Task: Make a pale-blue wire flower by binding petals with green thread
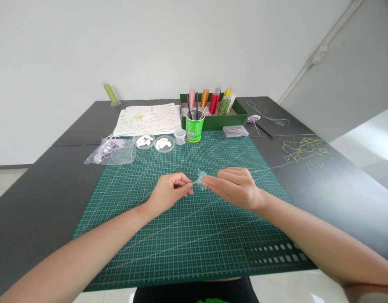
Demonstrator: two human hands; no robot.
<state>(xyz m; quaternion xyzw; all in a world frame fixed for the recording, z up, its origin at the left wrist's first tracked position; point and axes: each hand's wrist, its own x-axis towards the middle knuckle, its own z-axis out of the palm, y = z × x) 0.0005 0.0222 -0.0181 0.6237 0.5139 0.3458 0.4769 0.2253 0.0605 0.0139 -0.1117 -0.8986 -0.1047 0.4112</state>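
Observation:
Above the middle of a green cutting mat (168,244), a small pale-blue artificial flower (200,180) is held between my two hands. My left hand (173,188) pinches its thin yellow-green stem between thumb and fingers. From the right, my right hand (233,185) has its fingers closed together at the flower's petals. The fingertips hide part of the bloom. A yellow-green thread (271,168) runs from behind my right hand towards a loose tangle of the same thread (304,150) on the dark table.
Behind the mat stand a green can of tools (194,128), a green box of thread spools (213,122) and a clear case (235,131). Dishes of white pieces (164,144), a plastic bag (113,151) and stacked papers (148,120) lie left. A purple flower (253,119) lies back right.

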